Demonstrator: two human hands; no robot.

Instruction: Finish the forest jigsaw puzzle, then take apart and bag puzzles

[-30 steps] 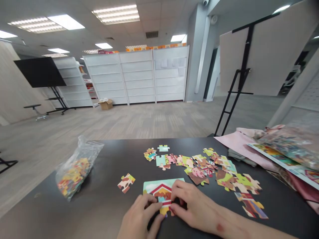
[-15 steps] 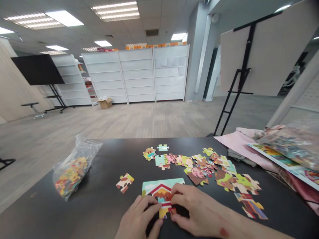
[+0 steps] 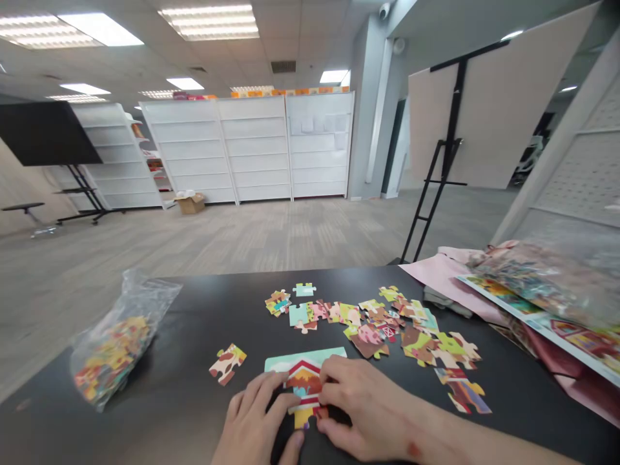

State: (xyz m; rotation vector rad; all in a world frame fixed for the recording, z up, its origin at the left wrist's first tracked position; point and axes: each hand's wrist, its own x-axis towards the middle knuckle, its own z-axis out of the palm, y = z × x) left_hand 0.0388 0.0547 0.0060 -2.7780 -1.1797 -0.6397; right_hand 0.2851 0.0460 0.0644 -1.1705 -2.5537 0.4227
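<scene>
A partly joined jigsaw puzzle [image 3: 306,381] lies flat at the table's near middle, showing a red-roofed barn under a pale green sky strip. My left hand [image 3: 256,416] rests at its left side, fingers stretched over the edge and thumb apart below. My right hand [image 3: 356,407] is at its right side, fingers bent and thumb drawn in around a reddish puzzle piece at the lower right edge. The fingers hide most of that piece. Left of the puzzle lies a loose brown-and-white puzzle piece [image 3: 227,363], apart from both hands.
Several loose puzzle pieces [image 3: 368,334] spread across the back and right of the black table [image 3: 194,329]. A clear bag of pieces [image 3: 121,349] sits at the left. Pink cloth [image 3: 436,263], a picture sheet [image 3: 523,316] and another plastic bag [image 3: 557,278] cover the right edge.
The view has turned slightly to the right, so everything appears shifted left. Both hands keep nearly the same places on the puzzle; the left fingers look a little straighter.
</scene>
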